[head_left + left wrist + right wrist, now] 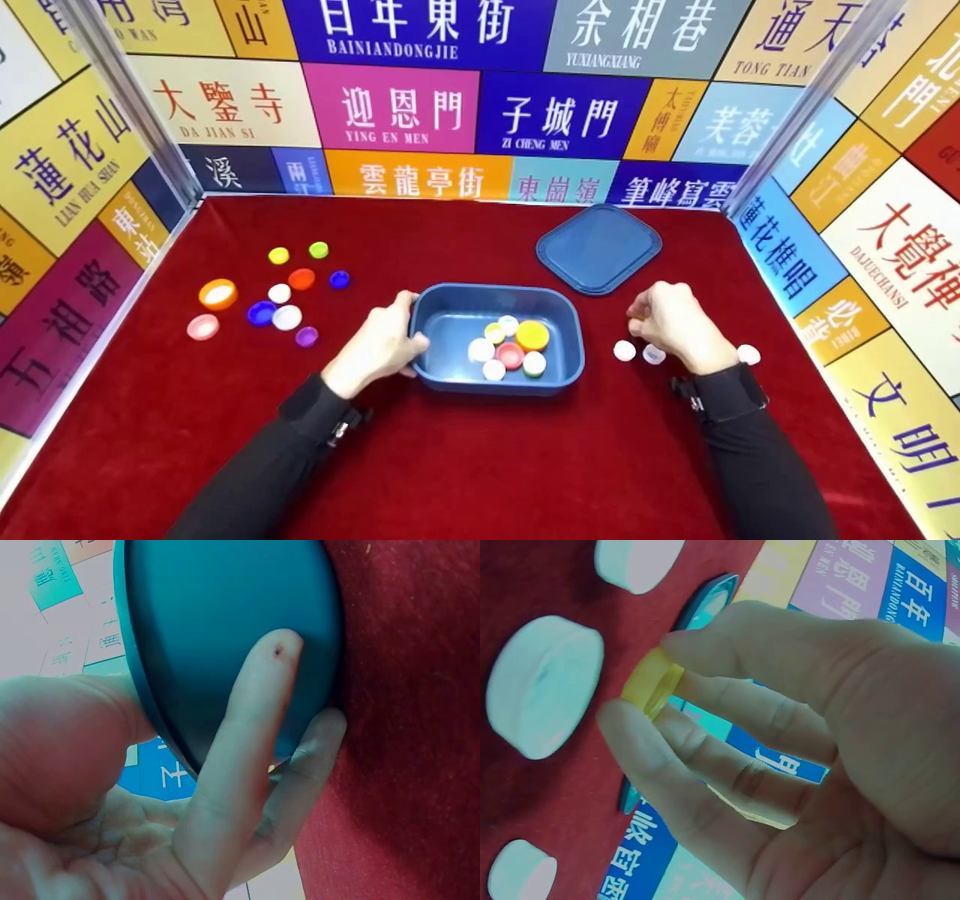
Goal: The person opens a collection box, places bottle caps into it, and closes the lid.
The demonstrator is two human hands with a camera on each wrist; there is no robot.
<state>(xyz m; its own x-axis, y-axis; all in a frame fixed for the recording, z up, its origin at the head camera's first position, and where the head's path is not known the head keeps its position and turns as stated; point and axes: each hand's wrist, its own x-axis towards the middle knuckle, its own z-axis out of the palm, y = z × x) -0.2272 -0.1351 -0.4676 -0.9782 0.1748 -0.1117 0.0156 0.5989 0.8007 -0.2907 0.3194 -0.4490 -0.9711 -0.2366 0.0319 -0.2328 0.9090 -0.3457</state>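
My left hand [379, 341] grips the left end of a blue plastic box [450, 334], the thumb at its rim. The left wrist view shows fingers [244, 727] against the outer wall. Inside the box lie several bottle caps, among them a pink cap [510, 355] and a large yellow cap [532, 335]. Right of the box, my right hand [679, 322] pinches a small yellow bottle cap [651, 682] between thumb and fingertips, above the cloth. Near that hand are a white cap [624, 350], a whitish cap [654, 355] and another white cap [748, 354] beside the wrist.
A blue lid [600, 247] lies flat behind the box to the right. Several caps are spread over the red cloth [480, 465] on the left, including an orange cap [217, 294] and a purple cap [306, 336]. Printed panels [397, 105] wall the back and sides.
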